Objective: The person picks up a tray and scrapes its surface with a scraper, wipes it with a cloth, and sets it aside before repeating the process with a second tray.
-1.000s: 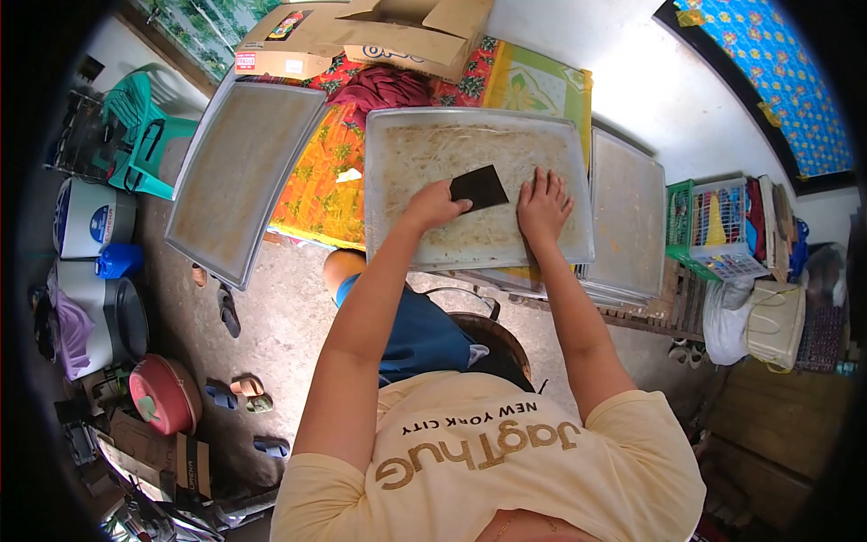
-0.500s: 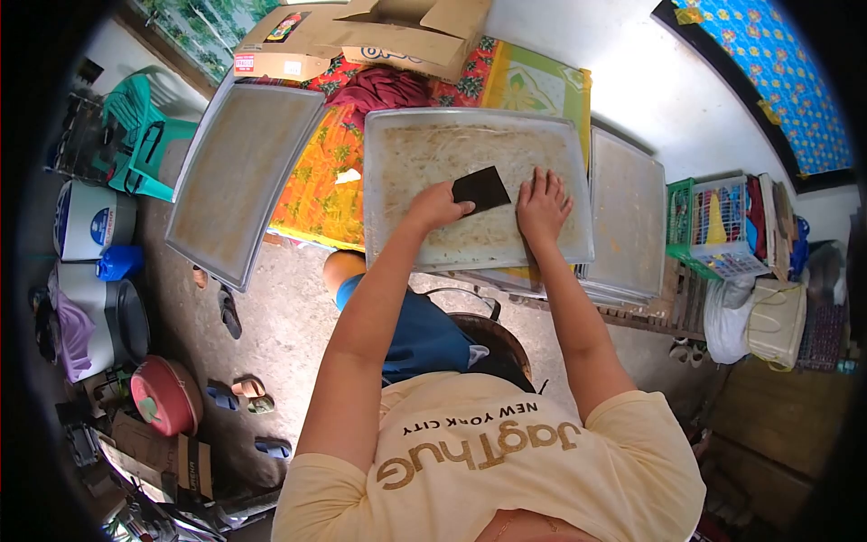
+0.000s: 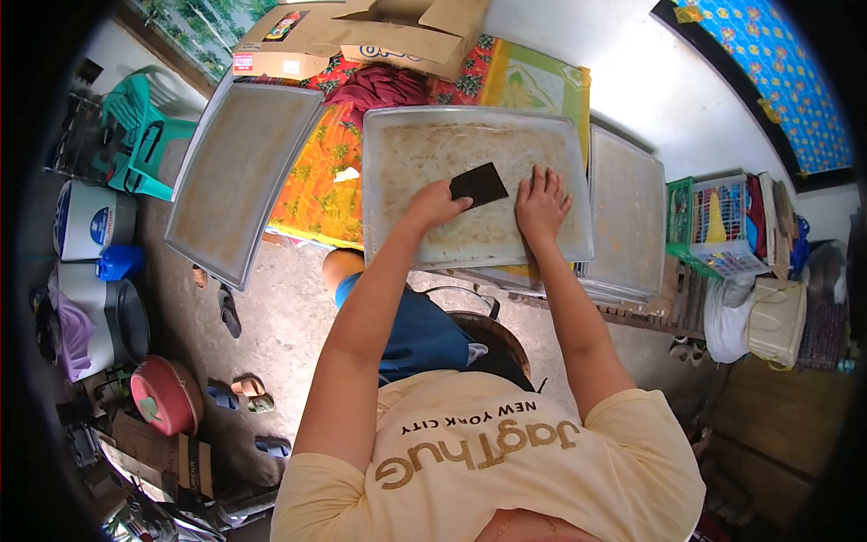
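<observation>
A large metal baking tray with crusty residue lies in front of me. My left hand is shut on a black flat scraper that rests on the tray's middle. My right hand lies flat on the tray just right of the scraper, fingers spread, pressing the tray down.
A second tray leans at the left and a stack of trays sits at the right. A cardboard box and patterned cloth lie behind. Green chair, pots and sandals stand on the concrete floor at left; baskets at right.
The scraper and my left hand have shifted very slightly up the tray. My right hand stays in place.
</observation>
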The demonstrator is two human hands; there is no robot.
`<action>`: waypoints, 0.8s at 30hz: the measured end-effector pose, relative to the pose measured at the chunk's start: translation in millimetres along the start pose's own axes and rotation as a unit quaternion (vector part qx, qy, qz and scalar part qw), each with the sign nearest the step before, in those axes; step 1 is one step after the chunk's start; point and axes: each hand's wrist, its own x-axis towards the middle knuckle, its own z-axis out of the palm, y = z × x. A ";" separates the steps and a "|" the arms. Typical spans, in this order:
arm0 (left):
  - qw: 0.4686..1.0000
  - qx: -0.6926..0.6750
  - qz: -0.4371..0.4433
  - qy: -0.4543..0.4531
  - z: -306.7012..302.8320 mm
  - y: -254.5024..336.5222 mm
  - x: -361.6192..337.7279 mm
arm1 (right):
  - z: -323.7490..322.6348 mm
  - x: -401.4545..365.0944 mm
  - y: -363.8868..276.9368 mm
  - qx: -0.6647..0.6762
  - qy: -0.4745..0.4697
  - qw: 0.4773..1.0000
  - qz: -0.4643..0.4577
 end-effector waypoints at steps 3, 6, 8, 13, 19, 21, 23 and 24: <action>0.999 -0.012 0.026 -0.034 -7.7 9.3 -9.6 | -0.9 1.9 -3.7 0.008 0.002 1.000 0.001; 0.990 -0.110 0.069 -0.049 8.3 -23.0 3.3 | -0.5 -0.2 -0.8 -0.005 0.006 1.000 -0.002; 0.982 -0.186 0.042 -0.001 1.6 -31.6 -10.2 | 1.0 1.8 -0.7 -0.009 0.015 1.000 -0.005; 0.962 -0.272 -0.031 -0.001 -26.4 -33.5 -52.3 | -1.5 0.1 -3.2 -0.009 0.018 1.000 -0.004; 0.985 -0.148 -0.071 -0.056 -31.2 -25.7 -71.0 | -1.1 -0.4 -2.0 -0.012 0.016 1.000 -0.003; 0.986 -0.154 -0.029 -0.053 -16.5 -45.5 -62.3 | -1.2 -0.2 -2.2 -0.013 0.013 1.000 -0.002; 0.990 -0.126 -0.015 -0.060 -14.1 -44.7 -62.4 | -1.1 0.3 -2.0 -0.014 0.009 1.000 0.000; 0.992 -0.112 -0.008 -0.063 -12.7 -44.2 -62.5 | -1.0 0.3 -2.2 -0.015 0.007 1.000 0.001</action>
